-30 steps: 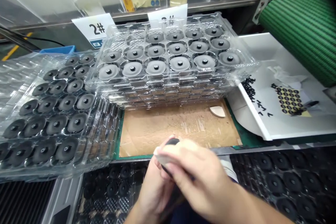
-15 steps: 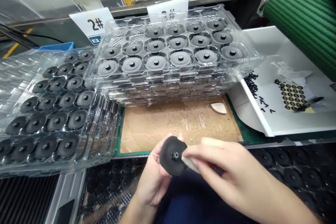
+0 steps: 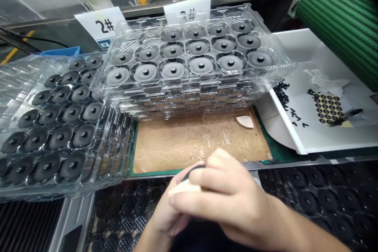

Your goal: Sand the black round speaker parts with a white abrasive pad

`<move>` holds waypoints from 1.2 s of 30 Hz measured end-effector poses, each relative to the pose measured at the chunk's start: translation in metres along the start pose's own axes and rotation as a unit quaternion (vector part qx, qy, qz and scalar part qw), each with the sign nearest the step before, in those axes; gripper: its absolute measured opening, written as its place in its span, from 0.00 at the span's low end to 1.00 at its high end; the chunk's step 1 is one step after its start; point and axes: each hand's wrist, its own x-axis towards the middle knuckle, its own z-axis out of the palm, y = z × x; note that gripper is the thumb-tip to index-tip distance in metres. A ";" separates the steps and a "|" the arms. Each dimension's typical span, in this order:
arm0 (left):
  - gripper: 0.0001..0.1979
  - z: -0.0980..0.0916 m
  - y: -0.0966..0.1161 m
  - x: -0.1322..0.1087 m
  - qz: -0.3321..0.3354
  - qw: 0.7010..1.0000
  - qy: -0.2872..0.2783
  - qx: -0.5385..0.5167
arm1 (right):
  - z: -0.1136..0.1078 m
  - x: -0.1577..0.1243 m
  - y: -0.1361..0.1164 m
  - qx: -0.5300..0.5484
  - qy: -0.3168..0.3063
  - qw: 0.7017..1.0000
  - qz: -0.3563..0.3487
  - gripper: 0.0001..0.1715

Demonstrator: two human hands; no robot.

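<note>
Low in front of the cardboard, my left hand (image 3: 167, 214) is closed around a black round disc (image 3: 191, 171). Only a strip of the disc's dark edge shows, because my right hand (image 3: 228, 201) covers most of it, hub included. The fingers of my right hand are pinched on a white pad (image 3: 183, 188), which lies over the disc. Another pale wedge-shaped pad (image 3: 245, 121) rests on the cardboard sheet (image 3: 174, 141) beyond my hands.
Stacked clear plastic trays (image 3: 189, 86) of similar discs stand ahead, and another stack (image 3: 103, 153) is at left. A white bin (image 3: 325, 141) at right holds small black parts and a sticker sheet (image 3: 327, 108). A green belt roller (image 3: 342, 19) hangs above it.
My right hand has moved left across the disc with the white pad, now hiding the disc's face and hub. My left hand keeps its hold at about the same place.
</note>
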 end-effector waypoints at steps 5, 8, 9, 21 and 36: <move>0.24 -0.005 -0.003 -0.001 -0.011 0.988 -0.069 -0.136 | 0.013 -0.011 0.057 0.131 0.101 0.948 0.271 0.11; 0.24 -0.008 -0.002 -0.002 -0.024 0.975 -0.084 -0.202 | 0.050 -0.027 0.095 0.129 0.069 0.933 0.328 0.10; 0.23 -0.009 -0.001 -0.003 -0.028 0.973 -0.083 -0.213 | 0.066 -0.034 0.104 0.121 0.062 0.935 0.329 0.10; 0.23 -0.031 0.003 -0.009 0.007 0.961 -0.152 -0.229 | 0.071 -0.034 0.064 0.091 0.088 0.951 0.282 0.13; 0.56 -0.054 0.013 -0.020 0.399 0.790 -0.021 0.465 | 0.047 -0.025 0.011 0.268 0.081 0.883 0.378 0.10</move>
